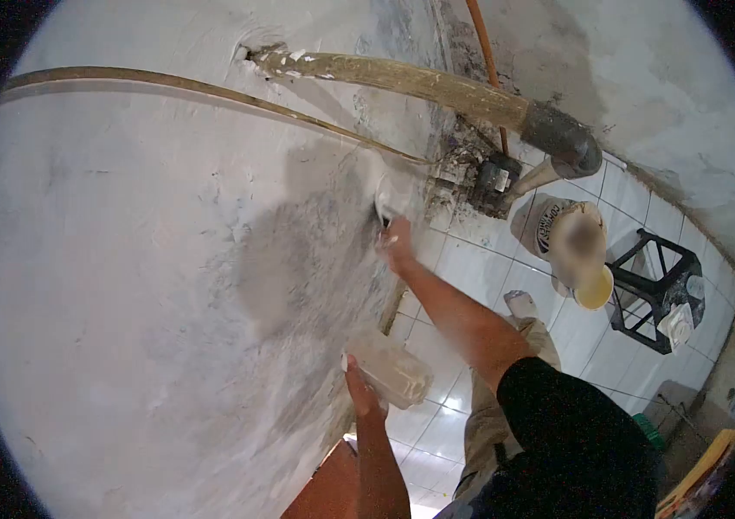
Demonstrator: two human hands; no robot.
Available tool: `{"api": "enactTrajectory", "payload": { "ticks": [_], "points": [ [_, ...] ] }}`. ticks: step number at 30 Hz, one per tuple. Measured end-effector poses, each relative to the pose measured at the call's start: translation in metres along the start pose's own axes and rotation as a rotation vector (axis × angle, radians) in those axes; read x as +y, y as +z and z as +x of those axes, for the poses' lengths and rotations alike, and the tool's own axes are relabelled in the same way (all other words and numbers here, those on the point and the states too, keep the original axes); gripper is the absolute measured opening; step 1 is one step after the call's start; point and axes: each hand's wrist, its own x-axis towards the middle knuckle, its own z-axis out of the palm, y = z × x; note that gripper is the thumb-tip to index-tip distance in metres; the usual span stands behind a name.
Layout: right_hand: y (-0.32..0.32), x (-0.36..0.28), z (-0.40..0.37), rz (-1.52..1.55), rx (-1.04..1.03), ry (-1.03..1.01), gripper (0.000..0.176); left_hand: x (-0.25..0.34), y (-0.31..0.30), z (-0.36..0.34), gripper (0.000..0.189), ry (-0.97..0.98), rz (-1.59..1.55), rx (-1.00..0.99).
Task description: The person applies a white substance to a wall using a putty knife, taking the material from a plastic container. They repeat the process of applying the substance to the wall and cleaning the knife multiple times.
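My right hand [395,243] is closed around a putty knife [386,208], its blade right at the plastered wall [168,277]. Whitish smears cover the fingers. Below it, my left hand [365,394] grips a pale rectangular plastic container [391,370] close to the wall. Its thumb shows at the near edge, while the rest of the fingers are hidden beneath. The wall has grey, rough patches around the knife and smoother white plaster further left.
A thick old pipe [402,76] with a dark elbow juts across the corner above a dark motor-like unit [497,183]. On the tiled floor [506,272] stand a bucket [556,227], a yellow bowl [594,289] and a black plastic stool [668,281]. A thin hose [211,88] runs along the wall.
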Motion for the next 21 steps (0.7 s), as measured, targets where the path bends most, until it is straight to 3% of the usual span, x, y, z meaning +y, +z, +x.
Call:
{"api": "enactTrajectory", "payload": {
  "ticks": [1,3,4,5,6,8,9,10,11,13,15,17,19,21],
  "points": [
    [-0.005,-0.004,-0.008,-0.032,0.018,-0.019,0.018,0.001,0.002,0.001,0.064,-0.012,-0.023,-0.006],
    [-0.023,-0.018,-0.024,-1.485,-0.299,-1.149,0.029,0.000,0.002,0.000,0.066,-0.026,-0.051,0.005],
    [-0.043,-0.011,-0.012,-1.212,-0.432,-0.651,0.033,0.000,0.001,0.005,0.066,-0.040,-0.050,0.046],
    [-0.064,-0.003,-0.001,-0.910,-0.377,-0.212,0.037,0.003,0.002,0.010,0.066,-0.050,-0.046,0.085],
    [-0.071,-0.020,-0.002,-0.959,-0.366,-0.112,0.032,0.006,0.003,0.013,0.066,-0.041,-0.047,0.091],
    [-0.079,-0.045,0.002,-0.956,-0.523,-0.419,0.030,0.015,0.007,0.016,0.066,-0.059,-0.133,0.027],
    [-0.078,-0.055,0.011,-0.870,-0.674,-0.833,0.030,0.022,0.018,0.014,0.066,-0.051,-0.126,0.026],
    [-0.083,-0.056,0.027,-0.858,-0.668,-0.839,0.030,0.030,0.033,0.008,0.066,-0.037,-0.062,0.048],
    [-0.092,-0.048,0.050,-0.365,-0.393,-0.302,0.028,0.034,0.042,0.006,0.066,-0.024,0.006,0.069],
    [-0.079,-0.054,0.058,0.147,-0.109,0.221,0.027,0.033,0.045,0.009,0.066,0.006,0.087,0.076],
    [-0.041,-0.085,0.038,-0.333,-0.112,0.060,0.023,0.028,0.043,0.012,0.066,0.037,0.154,0.089],
    [-0.052,-0.061,0.092,0.024,-0.276,0.141,0.022,0.020,0.034,0.014,0.065,-0.023,0.013,0.040],
    [-0.024,-0.065,0.085,-0.613,0.002,0.037,0.021,0.014,0.024,0.018,0.066,-0.061,-0.036,0.030],
    [-0.015,-0.071,0.087,-0.741,-0.039,-0.056,0.019,0.011,0.017,0.016,0.066,-0.103,-0.094,0.024]
  ]
}}
